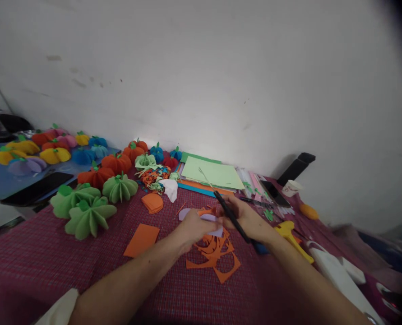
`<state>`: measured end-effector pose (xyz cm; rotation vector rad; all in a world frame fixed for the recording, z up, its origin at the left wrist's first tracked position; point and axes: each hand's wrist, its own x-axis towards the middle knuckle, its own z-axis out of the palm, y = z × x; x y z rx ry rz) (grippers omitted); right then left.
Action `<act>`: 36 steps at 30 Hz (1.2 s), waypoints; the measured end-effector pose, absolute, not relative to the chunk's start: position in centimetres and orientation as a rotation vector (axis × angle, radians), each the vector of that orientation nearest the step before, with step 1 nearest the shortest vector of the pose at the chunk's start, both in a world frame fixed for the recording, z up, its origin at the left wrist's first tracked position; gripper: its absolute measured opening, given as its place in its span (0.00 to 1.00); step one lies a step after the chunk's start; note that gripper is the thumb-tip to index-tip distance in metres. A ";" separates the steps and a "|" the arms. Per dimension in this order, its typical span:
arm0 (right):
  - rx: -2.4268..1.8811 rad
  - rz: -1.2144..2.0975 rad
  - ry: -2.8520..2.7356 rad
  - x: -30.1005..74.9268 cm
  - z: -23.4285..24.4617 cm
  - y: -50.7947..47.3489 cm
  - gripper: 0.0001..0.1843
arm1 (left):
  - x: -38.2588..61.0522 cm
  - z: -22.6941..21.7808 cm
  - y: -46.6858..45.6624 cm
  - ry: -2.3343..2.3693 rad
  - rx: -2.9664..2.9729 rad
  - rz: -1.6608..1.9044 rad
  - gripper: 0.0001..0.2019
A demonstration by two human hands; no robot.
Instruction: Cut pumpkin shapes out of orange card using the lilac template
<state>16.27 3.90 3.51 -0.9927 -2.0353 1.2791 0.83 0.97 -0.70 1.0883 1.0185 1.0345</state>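
Note:
My left hand (194,225) is closed, its fingers pinching a small piece of orange paper (205,211) above the table. Close beside it, my right hand (243,216) holds a pair of scissors (230,213), seen edge-on, with black handles and thin metal blades pointing up and away. The right fingertips are near the orange paper; whether they also grip it is partly hidden. Light purple paper (184,213) lies under the hands. Cut orange paper scraps (228,266) with curved openings are heaped just in front of them.
Orange sheets (141,240) and orange rounded cutouts (152,203) lie to the left. Paper pumpkins (90,216) stand beyond them. Shredded scraps (155,178) and stacked coloured sheets (214,171) sit at the back. A yellow glue gun (293,239) and paper cup (291,188) are right.

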 end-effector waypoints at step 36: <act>-0.896 1.315 -1.101 13.0 0.1 3.5 0.15 | 0.5 -0.3 1.9 0.694 0.702 1.541 0.19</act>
